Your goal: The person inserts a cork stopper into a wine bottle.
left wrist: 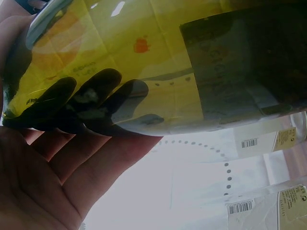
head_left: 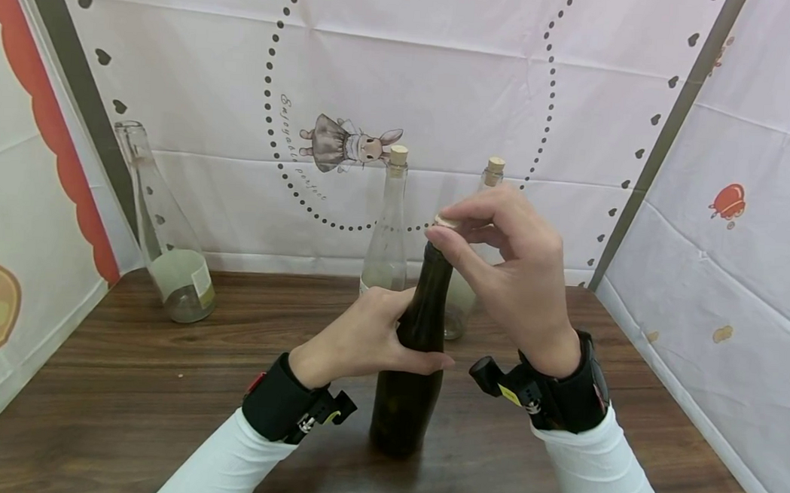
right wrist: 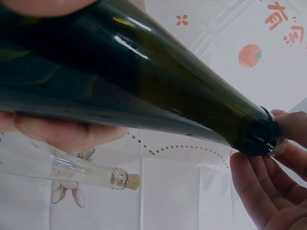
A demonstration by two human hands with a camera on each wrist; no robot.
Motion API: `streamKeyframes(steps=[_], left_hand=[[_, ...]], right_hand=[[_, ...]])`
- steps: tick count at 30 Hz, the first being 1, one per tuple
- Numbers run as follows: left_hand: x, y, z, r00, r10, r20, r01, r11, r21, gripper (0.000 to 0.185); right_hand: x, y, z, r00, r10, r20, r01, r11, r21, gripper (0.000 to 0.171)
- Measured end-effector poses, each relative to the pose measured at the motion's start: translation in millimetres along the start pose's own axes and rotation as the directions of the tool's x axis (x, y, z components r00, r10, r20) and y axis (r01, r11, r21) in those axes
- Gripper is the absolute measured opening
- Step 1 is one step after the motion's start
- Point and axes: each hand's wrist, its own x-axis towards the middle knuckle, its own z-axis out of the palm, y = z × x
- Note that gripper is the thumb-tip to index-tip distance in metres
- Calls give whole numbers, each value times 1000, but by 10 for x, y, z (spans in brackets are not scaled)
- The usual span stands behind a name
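A dark green glass bottle (head_left: 408, 383) stands upright on the wooden table (head_left: 121, 396) in the head view. My left hand (head_left: 369, 335) grips its body just below the shoulder, fingers wrapped round the glass (left wrist: 91, 103). At the bottle's mouth my right hand (head_left: 496, 253) pinches a cork (head_left: 445, 221), thumb and fingers closed on it. The right wrist view shows the bottle's neck (right wrist: 192, 100) ending at the fingertips (right wrist: 259, 177), with the cork mostly hidden.
Two clear corked bottles (head_left: 388, 231) (head_left: 487, 184) stand behind the dark one. An uncorked clear bottle (head_left: 165, 232) stands at the back left. Printed fabric walls (head_left: 740, 260) enclose the table on three sides.
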Motion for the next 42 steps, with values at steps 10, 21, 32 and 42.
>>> streamKeyframes(steps=[10, 21, 32, 42], left_hand=[[0, 18, -6, 1000, 5, -12, -5, 1000, 8, 36], [-13, -11, -4, 1000, -7, -19, 7, 1000, 4, 38], [-30, 31, -3, 995, -97, 0, 97, 993, -73, 44], [-21, 38, -7, 992, -124, 6, 124, 990, -62, 42]], right_hand=[[-62, 18, 35, 996, 82, -28, -80, 994, 73, 23], [-199, 11, 196, 850, 487, 200, -523, 736, 430, 48], [-171, 33, 291, 770, 554, 317, -625, 555, 549, 70], [-117, 29, 320, 767, 564, 307, -624, 539, 566, 56]])
